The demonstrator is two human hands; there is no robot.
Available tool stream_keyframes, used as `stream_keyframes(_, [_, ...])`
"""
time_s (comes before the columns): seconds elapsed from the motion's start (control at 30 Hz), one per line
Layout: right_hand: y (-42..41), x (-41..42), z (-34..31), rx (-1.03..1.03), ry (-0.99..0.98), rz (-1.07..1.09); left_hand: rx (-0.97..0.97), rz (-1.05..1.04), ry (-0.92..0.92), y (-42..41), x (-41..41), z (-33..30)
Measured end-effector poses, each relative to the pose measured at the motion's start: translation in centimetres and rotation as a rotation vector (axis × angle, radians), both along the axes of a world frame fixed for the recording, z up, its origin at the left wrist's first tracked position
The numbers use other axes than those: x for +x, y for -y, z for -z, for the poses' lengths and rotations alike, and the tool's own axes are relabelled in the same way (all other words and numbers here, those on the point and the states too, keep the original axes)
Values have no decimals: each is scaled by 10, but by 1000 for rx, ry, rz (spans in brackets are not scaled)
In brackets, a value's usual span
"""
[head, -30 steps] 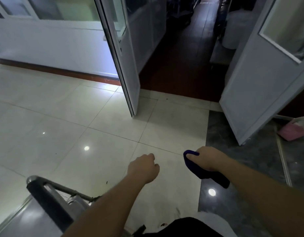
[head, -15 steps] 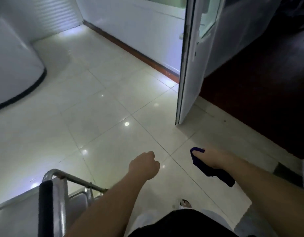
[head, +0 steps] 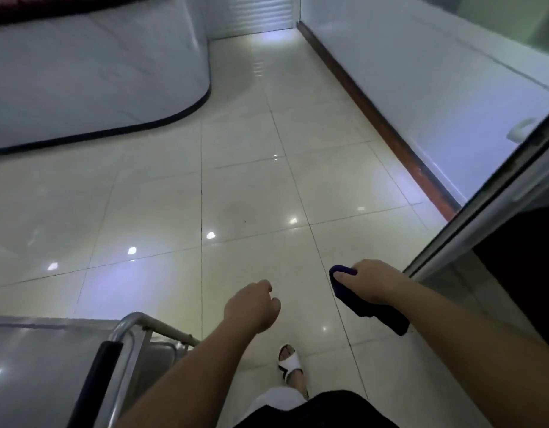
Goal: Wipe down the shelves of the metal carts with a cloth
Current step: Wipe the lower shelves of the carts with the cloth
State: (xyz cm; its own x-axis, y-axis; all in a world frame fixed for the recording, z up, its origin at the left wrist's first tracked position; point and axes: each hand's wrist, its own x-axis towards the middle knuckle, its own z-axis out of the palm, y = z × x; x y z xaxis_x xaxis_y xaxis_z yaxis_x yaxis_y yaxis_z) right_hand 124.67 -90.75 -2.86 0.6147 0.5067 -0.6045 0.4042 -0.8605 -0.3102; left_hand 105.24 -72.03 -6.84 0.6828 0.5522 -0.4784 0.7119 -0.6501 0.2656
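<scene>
- The right hand [head: 370, 281] grips a dark blue cloth [head: 367, 301], fingers curled round it; the cloth's loose end hangs below and behind the wrist.
- The left hand [head: 251, 307] is curled into a loose fist and holds nothing, just left of the cloth.
- The metal cart [head: 44, 359] stands below and left of the left hand, its black-gripped handle [head: 97, 375] nearest.
- A foot in a white sandal [head: 290, 362] stands on the tiled floor [head: 236, 186] beneath both hands.

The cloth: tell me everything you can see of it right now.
The cloth is dark blue-purple, soft and bunched, looking like a thin fabric rag. The right hand grips its upper part, thumb lying along the top; a folded end pokes out past the fingers and a longer tail hangs below the wrist. It is held in the air above the tiled floor, touching nothing else, well apart from the metal cart.
</scene>
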Motion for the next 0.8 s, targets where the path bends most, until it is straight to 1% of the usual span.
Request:
stream_keyframes(0.13, [-78,57,-8,-25,17,-52,-17,-63,1,-68,38,-1])
stream_keyframes(0.23, [-135,91,-11,-21,37,-89,15,-107,-15,-113,59,-3])
stream_keyframes(0.43, [-247,147,-8,-54,31,-300,15,-271,-11,-188,87,-7])
stream_keyframes(0.63, [-389,199,1,-92,64,-611,14,-553,-12,-261,113,7])
stream_keyframes(0.7, [-438,213,-1,-75,87,-721,3,-677,5,-282,122,9])
stream_keyframes(0.8, [-499,223,-5,-29,57,-860,-22,-894,46,-302,125,3])
